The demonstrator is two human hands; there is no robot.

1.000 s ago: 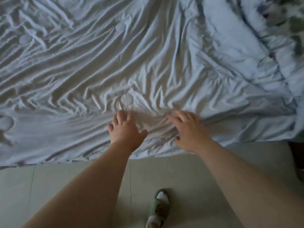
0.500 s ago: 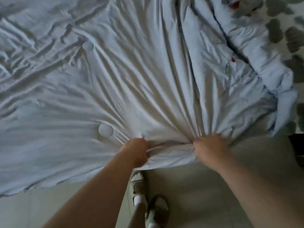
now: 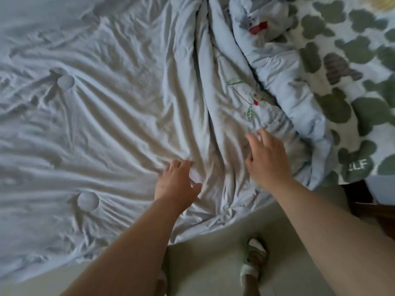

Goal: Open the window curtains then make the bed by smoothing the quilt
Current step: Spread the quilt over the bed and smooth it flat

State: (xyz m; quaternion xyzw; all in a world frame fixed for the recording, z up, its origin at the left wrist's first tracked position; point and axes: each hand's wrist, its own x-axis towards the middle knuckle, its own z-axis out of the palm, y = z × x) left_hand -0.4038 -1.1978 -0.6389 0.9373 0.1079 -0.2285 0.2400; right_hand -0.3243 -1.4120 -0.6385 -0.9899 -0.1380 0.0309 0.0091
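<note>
A pale blue quilt (image 3: 106, 129) with round tufted spots lies wrinkled across the bed, and its near edge hangs over toward the floor. On the right it is bunched into a thick fold (image 3: 284, 86) with a small cherry print. My left hand (image 3: 177, 182) rests flat on the quilt near the edge, fingers spread. Just to the right, my right hand (image 3: 267, 159) reaches with straight fingers over the creased part beside the bunched fold. No curtains are in view.
A white sheet with green blotches (image 3: 350, 67) covers the bed to the right of the quilt. Pale tiled floor (image 3: 205, 265) runs along the bed's near side, where my sandalled foot (image 3: 252, 263) stands. A dark wooden piece (image 3: 367, 201) sits at right.
Half a second ago both hands gripped the quilt's near edge and pulled it taut. They have let go and now lie open further up the quilt, which has slackened.
</note>
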